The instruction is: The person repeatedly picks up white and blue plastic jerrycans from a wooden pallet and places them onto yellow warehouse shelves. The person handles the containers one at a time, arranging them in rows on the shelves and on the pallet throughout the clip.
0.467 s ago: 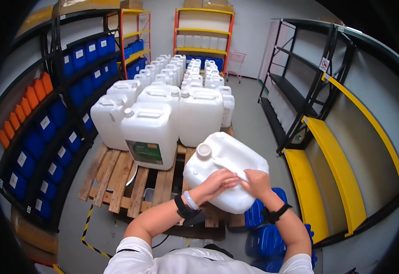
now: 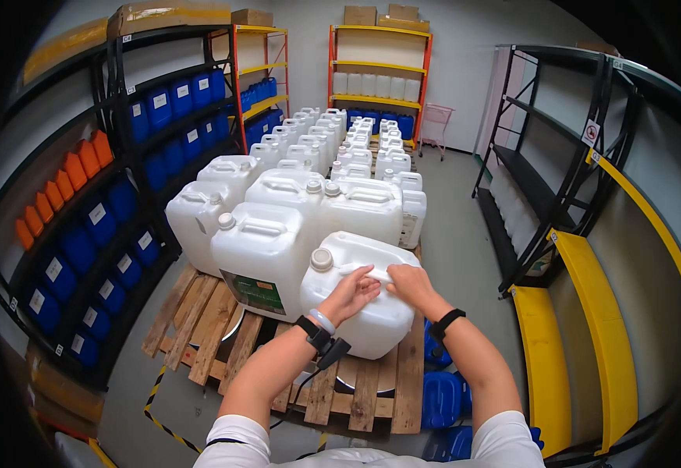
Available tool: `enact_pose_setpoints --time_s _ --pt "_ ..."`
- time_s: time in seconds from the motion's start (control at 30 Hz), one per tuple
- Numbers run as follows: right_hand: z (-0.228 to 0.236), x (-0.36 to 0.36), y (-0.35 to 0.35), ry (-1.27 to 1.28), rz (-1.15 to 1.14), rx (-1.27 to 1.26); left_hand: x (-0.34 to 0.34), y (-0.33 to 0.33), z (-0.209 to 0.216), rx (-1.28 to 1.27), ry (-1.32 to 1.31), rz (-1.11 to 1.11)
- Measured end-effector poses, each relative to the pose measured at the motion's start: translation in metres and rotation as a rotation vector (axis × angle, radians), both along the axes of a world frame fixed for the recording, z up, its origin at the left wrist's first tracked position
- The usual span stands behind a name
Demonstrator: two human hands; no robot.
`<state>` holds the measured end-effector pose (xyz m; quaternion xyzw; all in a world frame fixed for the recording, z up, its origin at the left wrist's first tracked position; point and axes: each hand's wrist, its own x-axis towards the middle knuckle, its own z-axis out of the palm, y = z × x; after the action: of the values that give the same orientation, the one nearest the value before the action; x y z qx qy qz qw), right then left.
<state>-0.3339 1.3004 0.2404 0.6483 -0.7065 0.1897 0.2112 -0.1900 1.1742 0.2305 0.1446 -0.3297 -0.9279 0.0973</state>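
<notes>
A white plastic jerrycan (image 2: 339, 331) with a pale screw cap stands at the near right of a wooden pallet (image 2: 221, 318), close to upright. My right hand (image 2: 414, 285) is closed round the right end of its top handle. Beside the handle's left part, my left hand (image 2: 352, 295) is open, its fingers stretched toward the handle; whether they touch it I cannot tell. To the left stands another white jerrycan (image 2: 258, 242) with a green label on its front. Behind it are more large jerrycans (image 2: 362, 210).
Rows of smaller white jerrycans (image 2: 317, 136) stretch toward the back. Blue jerrycans (image 2: 440, 399) stand on the floor by the pallet's right edge. A black rack (image 2: 126, 195) with blue and orange containers lines the left; yellow shelves (image 2: 594, 335) line the right.
The jerrycan has moved left and come upright onto the pallet, next to the labelled one. My left hand's fingers have loosened from the handle; my right hand keeps its grip.
</notes>
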Motion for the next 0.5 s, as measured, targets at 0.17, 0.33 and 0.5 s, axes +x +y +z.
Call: enact_pose_setpoints --time_s 0.17,0.33,0.5 --pt "0.003 -0.027 -0.037 0.092 0.017 0.061 -0.015 -0.026 0.013 0.1 -0.103 0.119" --pt "0.001 -0.038 -0.064 0.122 0.067 0.08 0.006 -0.025 0.01 -0.826 -0.2 0.144" --pt "0.008 -0.053 -0.075 0.14 0.065 0.101 0.028 -0.011 -0.001 -2.123 -0.34 0.321"
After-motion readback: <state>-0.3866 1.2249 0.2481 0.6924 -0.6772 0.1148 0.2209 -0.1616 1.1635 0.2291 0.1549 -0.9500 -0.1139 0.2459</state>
